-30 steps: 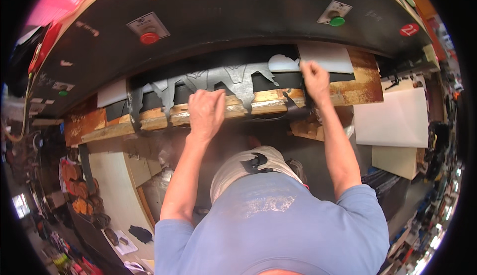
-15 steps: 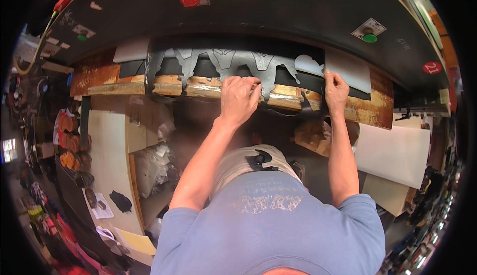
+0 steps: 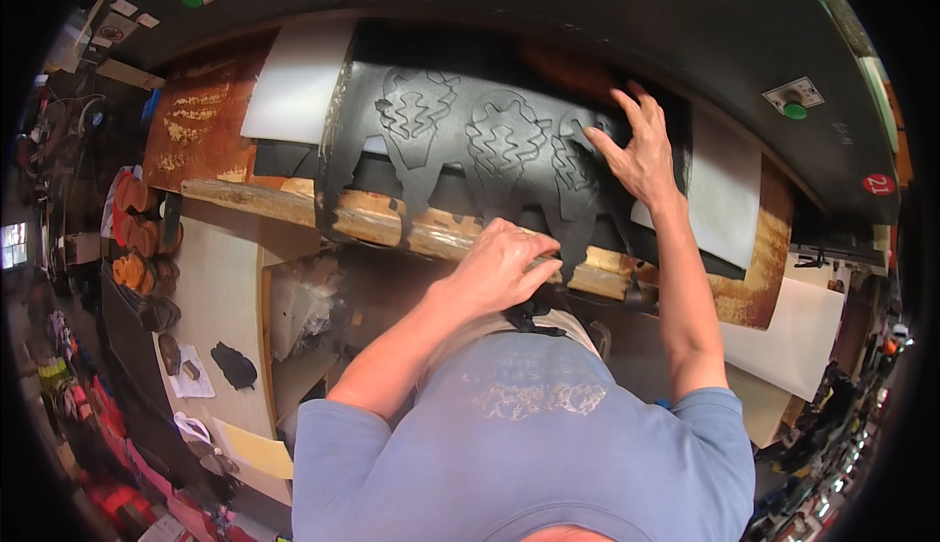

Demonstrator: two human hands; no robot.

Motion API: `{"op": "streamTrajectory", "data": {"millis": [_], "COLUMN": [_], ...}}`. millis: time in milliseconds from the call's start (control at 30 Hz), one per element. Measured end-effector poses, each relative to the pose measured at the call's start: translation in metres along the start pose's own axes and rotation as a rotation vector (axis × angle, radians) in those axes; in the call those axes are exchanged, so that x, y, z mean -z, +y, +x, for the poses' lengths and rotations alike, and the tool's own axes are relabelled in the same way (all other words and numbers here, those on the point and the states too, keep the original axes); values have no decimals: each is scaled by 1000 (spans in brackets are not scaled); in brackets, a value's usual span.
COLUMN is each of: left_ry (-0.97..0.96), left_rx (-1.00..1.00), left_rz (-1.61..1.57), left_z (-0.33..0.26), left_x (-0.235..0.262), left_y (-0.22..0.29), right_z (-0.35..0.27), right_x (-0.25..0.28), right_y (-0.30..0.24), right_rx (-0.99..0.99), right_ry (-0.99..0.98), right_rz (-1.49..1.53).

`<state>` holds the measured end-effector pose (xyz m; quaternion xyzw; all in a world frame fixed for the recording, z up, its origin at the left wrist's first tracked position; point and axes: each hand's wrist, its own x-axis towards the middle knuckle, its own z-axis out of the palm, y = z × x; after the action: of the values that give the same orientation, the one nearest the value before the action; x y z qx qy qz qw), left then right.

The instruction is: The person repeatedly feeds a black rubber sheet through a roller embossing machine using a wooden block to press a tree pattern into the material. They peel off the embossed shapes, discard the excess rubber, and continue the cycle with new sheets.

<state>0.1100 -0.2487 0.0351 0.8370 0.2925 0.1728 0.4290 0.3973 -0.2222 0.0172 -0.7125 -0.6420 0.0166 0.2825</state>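
Observation:
A black leather-like sheet lies across the work surface. Several wavy-edged shapes are outlined in it, and its near edge is cut into jagged strips hanging over a wooden beam. At the beam's front, my left hand is closed, fingers and thumb pinching one hanging strip of the sheet. Over the sheet's right part is my right hand, open with fingers spread and holding nothing. Its thumb is beside an outlined shape; whether it touches the sheet I cannot tell.
Above the sheet runs a dark machine beam with green buttons. White boards rest on a rusty brown board. At left stands a pale table with a dark scrap; orange-brown pieces are stacked beside it.
The black sheet has come toward me, bringing the outlined shapes into view. My left hand moved nearer my body with the strip. My right hand left the right edge and opened over the sheet.

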Motion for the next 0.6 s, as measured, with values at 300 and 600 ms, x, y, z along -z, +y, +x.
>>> {"op": "streamTrajectory", "data": {"millis": [300,600], "left_ry": [521,510], "left_rx": [37,48], "left_rz": [656,654], "left_z": [106,108], "left_x": [145,147], "left_y": [-120,-146], "right_z": [87,89], "right_x": [-31,-20], "right_y": [32,37], "right_rx": [147,-395], "right_ry": [-193,-66], "right_rz": [71,1024]}}
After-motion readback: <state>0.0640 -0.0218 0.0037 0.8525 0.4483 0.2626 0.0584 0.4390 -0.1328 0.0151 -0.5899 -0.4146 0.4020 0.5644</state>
